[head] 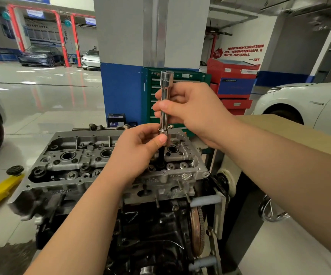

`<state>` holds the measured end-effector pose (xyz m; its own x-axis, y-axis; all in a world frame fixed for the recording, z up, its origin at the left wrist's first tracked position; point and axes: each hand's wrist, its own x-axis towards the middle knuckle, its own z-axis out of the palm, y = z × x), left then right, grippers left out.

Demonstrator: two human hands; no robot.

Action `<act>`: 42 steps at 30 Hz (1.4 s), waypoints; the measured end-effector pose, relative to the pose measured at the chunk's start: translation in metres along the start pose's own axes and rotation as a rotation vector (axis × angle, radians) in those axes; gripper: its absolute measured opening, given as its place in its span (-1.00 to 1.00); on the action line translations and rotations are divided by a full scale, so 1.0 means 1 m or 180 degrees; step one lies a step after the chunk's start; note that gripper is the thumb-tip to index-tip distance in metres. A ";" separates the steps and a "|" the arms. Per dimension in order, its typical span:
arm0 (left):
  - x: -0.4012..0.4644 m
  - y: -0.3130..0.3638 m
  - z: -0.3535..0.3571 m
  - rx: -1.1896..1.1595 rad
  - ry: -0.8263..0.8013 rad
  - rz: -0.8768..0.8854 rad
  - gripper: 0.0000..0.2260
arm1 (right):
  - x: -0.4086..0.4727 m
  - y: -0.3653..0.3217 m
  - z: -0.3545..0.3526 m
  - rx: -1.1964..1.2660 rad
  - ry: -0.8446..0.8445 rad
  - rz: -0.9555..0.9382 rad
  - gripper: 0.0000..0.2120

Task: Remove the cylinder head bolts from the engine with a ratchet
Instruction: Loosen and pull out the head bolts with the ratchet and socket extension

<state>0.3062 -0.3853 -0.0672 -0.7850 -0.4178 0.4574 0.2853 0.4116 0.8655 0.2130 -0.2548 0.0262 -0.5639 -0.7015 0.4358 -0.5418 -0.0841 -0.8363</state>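
Bare aluminium, the cylinder head [93, 155] sits on the engine; at its right end the left hand [140, 149] pinches a head bolt [161, 155] under the chrome socket extension [165, 102]. The right hand [192, 114] grips that extension higher up. Best lift straight, so the threads clear the bore.

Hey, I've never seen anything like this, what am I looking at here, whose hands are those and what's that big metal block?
This is one picture from a camera worn on a person's head, looking forward and down at their own bare hands in a car workshop. The big grey metal block is the top of an engine, the cylinder head, sitting on a stand. The right hand grips a long shiny socket tool, held upright. The left hand pinches the tool's lower end, where a dark bolt hangs down into a hole in the engine. It looks as if the bolt is being lifted out. Behind stand a green tool cabinet, a red tool cart and parked cars.
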 end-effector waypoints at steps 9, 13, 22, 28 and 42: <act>0.003 0.000 0.003 0.0221 0.0648 -0.0055 -0.73 | 0.001 -0.003 0.010 -0.1104 0.0467 -0.0336 -0.86; 0.004 -0.002 0.001 0.0207 0.0363 -0.0072 -0.77 | 0.003 -0.005 -0.002 -0.0169 -0.0063 -0.0018 -0.89; 0.004 -0.002 0.004 0.0121 0.0691 0.0005 -0.71 | 0.001 -0.002 0.009 -0.0764 0.0761 -0.0239 -0.81; 0.005 -0.002 0.001 -0.0083 0.0254 -0.0078 -0.80 | 0.003 -0.010 -0.004 -0.0386 -0.0202 0.0063 -0.77; 0.004 0.001 0.005 0.0152 0.0531 -0.0027 -0.80 | 0.003 -0.010 -0.002 -0.0445 0.0131 -0.0057 -0.85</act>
<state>0.3005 -0.3825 -0.0654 -0.6839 -0.5484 0.4812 0.2495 0.4440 0.8606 0.2154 -0.2544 0.0362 -0.5769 -0.6708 0.4660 -0.6319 0.0051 -0.7750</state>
